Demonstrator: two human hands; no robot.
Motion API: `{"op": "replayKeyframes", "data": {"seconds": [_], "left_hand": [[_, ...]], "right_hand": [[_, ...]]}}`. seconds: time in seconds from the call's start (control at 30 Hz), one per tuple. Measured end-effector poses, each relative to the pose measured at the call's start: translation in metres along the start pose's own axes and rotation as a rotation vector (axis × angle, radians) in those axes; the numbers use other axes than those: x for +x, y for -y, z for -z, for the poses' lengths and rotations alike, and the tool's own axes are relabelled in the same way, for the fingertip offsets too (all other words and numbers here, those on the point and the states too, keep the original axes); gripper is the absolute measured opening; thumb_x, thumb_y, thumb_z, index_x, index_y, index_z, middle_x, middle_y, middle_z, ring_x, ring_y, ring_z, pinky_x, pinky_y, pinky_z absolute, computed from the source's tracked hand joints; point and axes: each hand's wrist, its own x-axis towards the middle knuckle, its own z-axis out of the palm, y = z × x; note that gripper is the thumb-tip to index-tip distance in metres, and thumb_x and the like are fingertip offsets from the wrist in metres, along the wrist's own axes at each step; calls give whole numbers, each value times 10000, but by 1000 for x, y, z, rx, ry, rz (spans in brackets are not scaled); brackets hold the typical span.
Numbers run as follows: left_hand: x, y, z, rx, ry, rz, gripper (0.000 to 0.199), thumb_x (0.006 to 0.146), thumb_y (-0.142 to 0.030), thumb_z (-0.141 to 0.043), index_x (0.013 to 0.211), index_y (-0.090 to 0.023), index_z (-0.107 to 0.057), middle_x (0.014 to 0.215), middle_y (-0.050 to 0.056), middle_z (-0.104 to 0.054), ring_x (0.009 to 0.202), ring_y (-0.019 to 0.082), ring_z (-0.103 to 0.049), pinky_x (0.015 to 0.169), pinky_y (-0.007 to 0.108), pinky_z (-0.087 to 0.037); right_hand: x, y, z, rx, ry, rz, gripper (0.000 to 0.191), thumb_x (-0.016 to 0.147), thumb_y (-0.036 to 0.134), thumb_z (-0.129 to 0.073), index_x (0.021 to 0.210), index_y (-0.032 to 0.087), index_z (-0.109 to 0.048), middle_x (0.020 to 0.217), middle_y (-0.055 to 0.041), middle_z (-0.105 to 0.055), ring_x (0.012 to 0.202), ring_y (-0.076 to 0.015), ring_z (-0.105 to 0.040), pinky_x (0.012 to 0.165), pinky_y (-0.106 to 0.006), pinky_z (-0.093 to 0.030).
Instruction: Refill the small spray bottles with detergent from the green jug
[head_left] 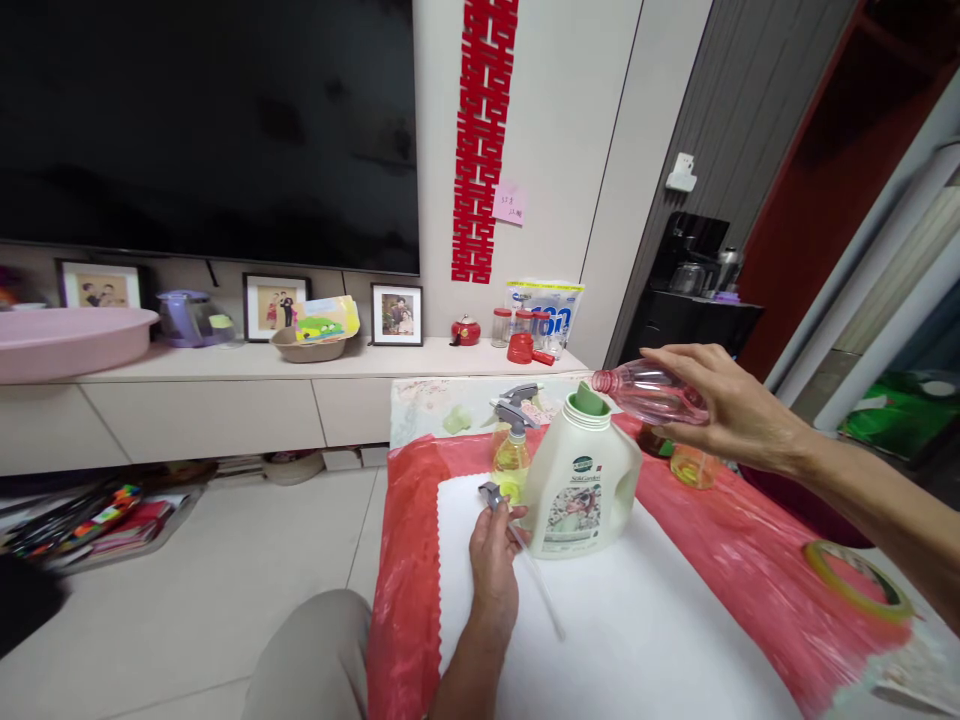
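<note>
Pink bottle (652, 392), see-through and tipped nearly level, lies in the right hand (731, 405), whose thumb and fingers close around its base end from the right; its neck points left, beside the green spout (590, 400) at the mouth of the pale jug (581, 485). The jug stands upright between the two hands, its handle to the right, on a white sheet (637, 630) laid over a red cover (412, 510). Palm up and partly curled, the left hand (495, 570) is just beside the jug's lower left side and pinches a grey spray head (491, 492) in its fingers, with a thin clear tube (546, 595) slanting down to the right over the sheet. Behind that hand, a clear spray bottle (511, 458) holds yellow liquid and has a grey trigger top. Right of the jug, a low clear container (691, 468) also shows yellow liquid, near a dark container (655, 440) mostly hidden by the jug and the right hand. A roll of tape (859, 580) lies flat farther right. The jug's walls hide its contents, and whether the pink bottle holds any liquid is hard to make out. The left forearm is cut off at the bottom edge, the right one at the right edge.
</note>
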Motion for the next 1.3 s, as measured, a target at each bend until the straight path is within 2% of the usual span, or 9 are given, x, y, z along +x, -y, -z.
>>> {"op": "replayKeyframes", "data": {"seconds": [0.6, 1.3], "left_hand": [[-2, -2, -2, -16, -9, 10, 604, 623, -566, -865, 992, -136, -657, 866, 53, -736, 594, 120, -584, 671, 315, -498], [0, -1, -1, -16, -9, 3, 605, 615, -575, -866, 992, -140, -680, 870, 63, -740, 585, 121, -587, 651, 308, -492]], "right_hand": [[5, -2, 3, -63, -2, 75, 704, 860, 363, -653, 1496, 176, -415, 1346, -157, -526, 1173, -312, -513, 938, -471, -514], [11, -3, 5, -92, 24, 92, 681, 873, 395, -630, 1480, 144, -446, 1339, -165, -532, 1159, -314, -502, 939, -471, -515]]}}
